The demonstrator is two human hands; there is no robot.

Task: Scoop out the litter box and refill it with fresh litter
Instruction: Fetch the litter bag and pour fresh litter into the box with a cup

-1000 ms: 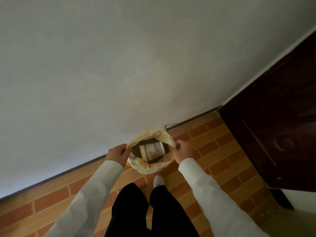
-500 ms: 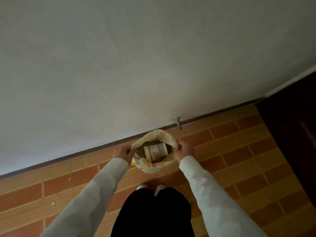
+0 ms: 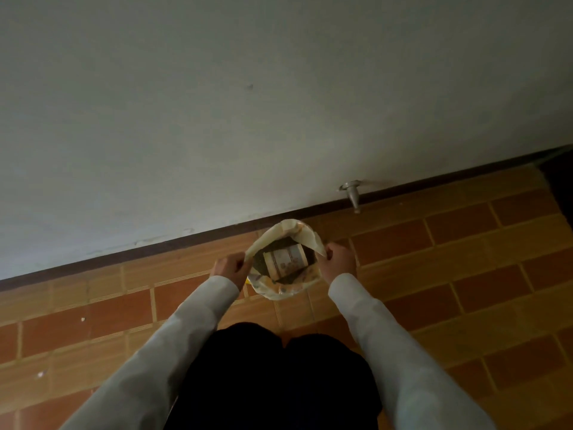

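A pale yellow litter bag (image 3: 280, 289) stands on the tiled floor close to the wall, its mouth held wide apart. My left hand (image 3: 231, 267) grips the bag's left rim and my right hand (image 3: 338, 261) grips its right rim. Inside the bag lies a patterned cylindrical cup (image 3: 286, 260) on dark litter. The litter box is not in view.
A white wall (image 3: 248, 103) with a dark baseboard runs just behind the bag. A metal door stopper (image 3: 353, 193) sticks out of the wall base to the right. A dark wooden door edge (image 3: 561, 181) shows at far right. Brick-pattern floor tiles (image 3: 465, 274) spread around my legs.
The view has swung left along the wall, so the dark door has slid almost out of frame. Both hands keep hold of the bag's rim throughout.
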